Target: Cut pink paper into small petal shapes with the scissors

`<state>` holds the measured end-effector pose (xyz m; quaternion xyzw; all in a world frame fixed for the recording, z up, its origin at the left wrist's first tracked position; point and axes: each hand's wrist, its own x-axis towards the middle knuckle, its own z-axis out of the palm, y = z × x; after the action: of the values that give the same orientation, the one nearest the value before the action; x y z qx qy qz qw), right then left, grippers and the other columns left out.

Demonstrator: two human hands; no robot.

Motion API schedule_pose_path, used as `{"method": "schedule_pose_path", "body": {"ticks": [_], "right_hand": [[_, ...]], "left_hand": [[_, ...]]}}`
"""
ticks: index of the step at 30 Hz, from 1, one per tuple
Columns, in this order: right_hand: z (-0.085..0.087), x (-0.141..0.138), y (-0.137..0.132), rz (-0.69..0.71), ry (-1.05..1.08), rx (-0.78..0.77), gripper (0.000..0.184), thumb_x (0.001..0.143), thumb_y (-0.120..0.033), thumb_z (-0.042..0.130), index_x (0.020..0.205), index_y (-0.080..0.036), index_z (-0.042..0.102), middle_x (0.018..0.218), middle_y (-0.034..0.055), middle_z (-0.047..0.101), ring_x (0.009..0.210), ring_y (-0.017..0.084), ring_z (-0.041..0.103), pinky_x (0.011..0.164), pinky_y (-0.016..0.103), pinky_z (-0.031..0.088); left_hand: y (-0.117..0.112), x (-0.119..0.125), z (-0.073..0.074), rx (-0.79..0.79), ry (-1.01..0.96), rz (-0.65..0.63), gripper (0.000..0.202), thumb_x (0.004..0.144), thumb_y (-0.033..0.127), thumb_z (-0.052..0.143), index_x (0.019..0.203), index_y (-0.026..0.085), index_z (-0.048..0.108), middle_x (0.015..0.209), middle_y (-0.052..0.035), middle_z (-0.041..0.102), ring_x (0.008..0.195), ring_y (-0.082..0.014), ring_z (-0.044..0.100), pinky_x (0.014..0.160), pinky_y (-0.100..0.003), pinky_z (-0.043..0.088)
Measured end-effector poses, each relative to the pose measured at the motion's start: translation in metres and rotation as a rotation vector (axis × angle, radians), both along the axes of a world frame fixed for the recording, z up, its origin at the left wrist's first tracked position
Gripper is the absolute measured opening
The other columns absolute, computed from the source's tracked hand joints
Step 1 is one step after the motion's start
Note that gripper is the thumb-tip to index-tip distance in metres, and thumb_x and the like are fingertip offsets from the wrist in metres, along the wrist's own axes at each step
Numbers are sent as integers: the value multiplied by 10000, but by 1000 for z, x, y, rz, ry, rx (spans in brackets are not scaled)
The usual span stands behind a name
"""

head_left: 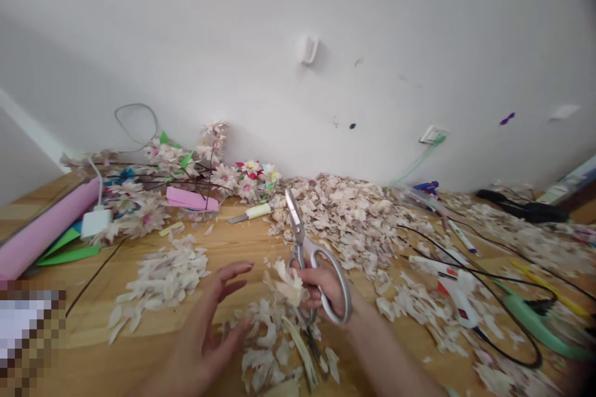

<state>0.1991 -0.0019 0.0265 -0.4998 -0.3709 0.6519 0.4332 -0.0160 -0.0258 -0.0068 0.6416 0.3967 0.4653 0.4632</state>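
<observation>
My right hand (pixel 326 288) is wrapped round a pair of silver scissors (pixel 298 223), whose blades point up and away from me. Between its thumb and fingers it also pinches a papery cream flake (pixel 289 282), which looks like garlic skin. To the left, my left hand (pixel 218 310) hovers with fingers apart and nothing in it. Loose cream flakes (pixel 263 356) and pale dry stalks (pixel 300 350) lie on the wooden table (pixel 233 239) below my hands.
A large heap of papery flakes (pixel 344 211) lies against the wall, and a smaller pile (pixel 162 276) at left. Handmade flowers (pixel 161 158), a pink roll (pixel 51 223) and a knife (pixel 251 213) lie behind. A glue gun (pixel 459 304) with a black cable sits at right.
</observation>
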Motion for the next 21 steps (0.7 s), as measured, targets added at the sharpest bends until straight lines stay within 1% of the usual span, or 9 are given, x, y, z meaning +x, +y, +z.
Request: {"method": "schedule_pose_path", "body": {"ticks": [2, 5, 9, 12, 13, 15, 18, 19, 21], "right_hand": [[0, -11, -8, 112, 109, -73, 415, 448, -397, 806, 603, -200, 475, 428, -129, 364, 340, -3, 144, 343, 160, 92], [-4, -21, -17, 232, 217, -147, 384, 465, -362, 803, 613, -191, 492, 436, -122, 389, 334, -7, 132, 335, 164, 65], [-13, -27, -22, 304, 316, -192, 329, 506, -321, 801, 639, -167, 542, 461, -105, 404, 353, 0, 174, 342, 165, 81], [-15, -31, -24, 287, 337, -224, 356, 464, -299, 835, 643, -162, 560, 438, -111, 405, 352, -1, 184, 351, 157, 96], [-15, -33, -24, 265, 336, -226, 365, 467, -322, 840, 643, -165, 562, 422, -115, 404, 346, -1, 183, 352, 156, 100], [-17, -35, -26, 164, 300, -184, 397, 517, -462, 809, 638, -170, 567, 362, -122, 385, 313, 7, 179, 338, 164, 104], [-23, -36, -26, -75, 127, 40, 513, 628, -672, 649, 699, -166, 598, 291, -127, 327, 277, 34, 187, 322, 193, 115], [-26, -36, -27, -139, 57, 114, 522, 632, -679, 643, 730, -168, 601, 298, -127, 331, 280, 40, 196, 325, 198, 127], [-30, -35, -27, -227, -64, 218, 472, 588, -604, 724, 761, -187, 589, 413, -89, 472, 333, 53, 288, 356, 197, 217]], "left_hand": [[-7, -1, 5, -23, -54, -102, 433, 818, 329, 577, 1240, 373, 486, 1369, -38, 485, 1241, -269, 464, 1019, -400, 400], [-12, 0, 12, -82, -178, -188, 409, 819, 349, 581, 1220, 361, 500, 1335, -44, 523, 1237, -269, 464, 1018, -399, 396], [-11, 10, 14, -161, -327, -166, 337, 805, 311, 619, 1130, 345, 533, 1070, -31, 653, 1048, -215, 587, 876, -325, 484], [-8, 18, 10, -172, -374, -87, 298, 761, 289, 677, 1037, 306, 566, 822, 6, 658, 812, -152, 623, 707, -235, 511], [-6, 20, 8, -180, -392, -40, 300, 731, 292, 706, 1000, 288, 575, 777, 14, 650, 748, -137, 617, 651, -212, 506], [-1, 23, 5, -222, -443, 80, 335, 653, 304, 769, 925, 253, 579, 731, 23, 641, 667, -121, 598, 575, -188, 487], [5, 26, 2, -302, -525, 237, 416, 558, 336, 820, 855, 224, 551, 662, 40, 620, 600, -112, 569, 537, -190, 470], [7, 27, 2, -322, -537, 279, 433, 540, 348, 826, 840, 218, 542, 634, 47, 607, 578, -108, 554, 525, -190, 461], [8, 29, 1, -342, -536, 340, 462, 513, 369, 832, 825, 211, 531, 591, 60, 580, 542, -100, 524, 502, -186, 444]]}}
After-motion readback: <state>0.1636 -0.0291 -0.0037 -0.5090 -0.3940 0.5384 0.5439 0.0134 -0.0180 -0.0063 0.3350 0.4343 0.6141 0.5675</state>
